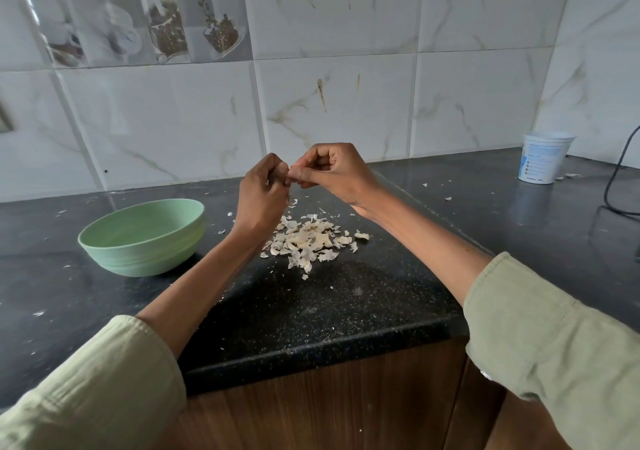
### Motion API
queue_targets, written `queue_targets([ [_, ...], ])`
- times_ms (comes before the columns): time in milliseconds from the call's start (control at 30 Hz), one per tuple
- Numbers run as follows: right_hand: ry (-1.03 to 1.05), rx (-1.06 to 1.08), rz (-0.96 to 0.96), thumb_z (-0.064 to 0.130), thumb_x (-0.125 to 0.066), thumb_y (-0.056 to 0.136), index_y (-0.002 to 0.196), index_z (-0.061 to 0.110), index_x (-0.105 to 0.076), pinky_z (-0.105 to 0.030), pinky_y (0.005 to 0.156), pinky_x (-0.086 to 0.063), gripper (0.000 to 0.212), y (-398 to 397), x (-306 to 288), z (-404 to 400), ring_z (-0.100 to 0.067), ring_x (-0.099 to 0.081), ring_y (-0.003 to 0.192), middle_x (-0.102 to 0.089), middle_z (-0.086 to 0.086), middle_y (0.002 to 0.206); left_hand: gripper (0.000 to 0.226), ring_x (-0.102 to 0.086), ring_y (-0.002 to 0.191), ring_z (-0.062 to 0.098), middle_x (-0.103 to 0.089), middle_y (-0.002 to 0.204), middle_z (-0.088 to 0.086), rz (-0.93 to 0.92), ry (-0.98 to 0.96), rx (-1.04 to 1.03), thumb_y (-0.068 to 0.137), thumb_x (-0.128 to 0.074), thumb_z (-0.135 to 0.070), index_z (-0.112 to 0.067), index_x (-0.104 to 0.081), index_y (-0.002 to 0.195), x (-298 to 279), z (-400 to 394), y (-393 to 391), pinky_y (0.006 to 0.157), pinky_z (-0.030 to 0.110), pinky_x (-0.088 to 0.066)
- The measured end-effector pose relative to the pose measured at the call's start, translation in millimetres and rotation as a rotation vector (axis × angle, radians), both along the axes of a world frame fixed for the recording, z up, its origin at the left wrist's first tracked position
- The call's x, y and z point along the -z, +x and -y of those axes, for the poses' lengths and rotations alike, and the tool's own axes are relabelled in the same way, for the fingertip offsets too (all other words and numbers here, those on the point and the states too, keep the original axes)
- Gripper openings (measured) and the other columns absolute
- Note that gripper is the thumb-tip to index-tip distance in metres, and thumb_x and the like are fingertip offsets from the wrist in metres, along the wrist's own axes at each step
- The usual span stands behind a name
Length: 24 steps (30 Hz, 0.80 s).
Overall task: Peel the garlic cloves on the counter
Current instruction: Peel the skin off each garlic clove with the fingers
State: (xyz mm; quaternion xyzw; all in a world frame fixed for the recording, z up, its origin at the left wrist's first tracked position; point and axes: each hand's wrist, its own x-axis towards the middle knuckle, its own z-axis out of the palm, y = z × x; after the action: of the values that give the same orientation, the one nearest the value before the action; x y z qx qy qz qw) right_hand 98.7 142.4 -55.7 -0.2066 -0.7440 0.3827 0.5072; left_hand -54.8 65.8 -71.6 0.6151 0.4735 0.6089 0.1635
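Both hands meet above the counter (346, 311), fingertips together over the heap of skins (308, 240). Left hand (261, 191) is curled, thumb and fingers pinching something small at the point where the hands touch; right hand (329, 169) is curled too, thumb pressed against its fingers at the same spot. A pale sliver shows between the fingertips, most likely the clove (290, 177), though nearly all of it is hidden by the fingers, and whether it is skinned cannot be told.

Directly below the hands lie the skins, a loose pile of papery flakes on the dark speckled counter, with stray flakes scattered around it. No whole cloves can be made out in the pile.

Left of the pile, near the left forearm, stands a green bowl (143, 238); its inside looks bare from this angle. Far to the right, near the tiled wall (332, 103), stands a white tub (543, 157), with a black cable (620, 172) beside it. Both sleeves (554, 339) are pale green, pushed up the forearms.
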Motion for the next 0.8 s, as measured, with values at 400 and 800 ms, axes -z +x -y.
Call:
queue_targets([
  [400, -0.245, -0.091, -0.016, 0.004, -0.075, 0.093, 0.113, -0.004, -0.076, -0.026, 0.084, -0.060, 0.022, 5.0, -3.2, -3.8, -0.020, -0.076, 0.097, -0.078, -0.019, 0.107, 0.031, -0.060, 0.060, 0.014, -0.071, 0.079, 0.005, -0.004, -0.043, -0.028, 0.112, -0.050, -0.025, 0.000, -0.064, 0.098, 3.7, -10.5, -2.9, 0.054, 0.027, -0.045],
  [800, -0.189, -0.047, -0.035, -0.001, -0.079, 0.088, 0.116, -0.004, -0.074, -0.025, 0.083, -0.061, 0.029, 11.6, -6.4, -8.4, -0.016, -0.074, 0.095, -0.078, -0.016, 0.109, 0.009, -0.068, 0.069, 0.018, -0.072, 0.102, 0.016, -0.034, -0.085, 0.022, 0.102, -0.060, -0.012, -0.007, -0.063, 0.109, 2.7, -9.7, -7.6, 0.055, 0.025, -0.049],
])
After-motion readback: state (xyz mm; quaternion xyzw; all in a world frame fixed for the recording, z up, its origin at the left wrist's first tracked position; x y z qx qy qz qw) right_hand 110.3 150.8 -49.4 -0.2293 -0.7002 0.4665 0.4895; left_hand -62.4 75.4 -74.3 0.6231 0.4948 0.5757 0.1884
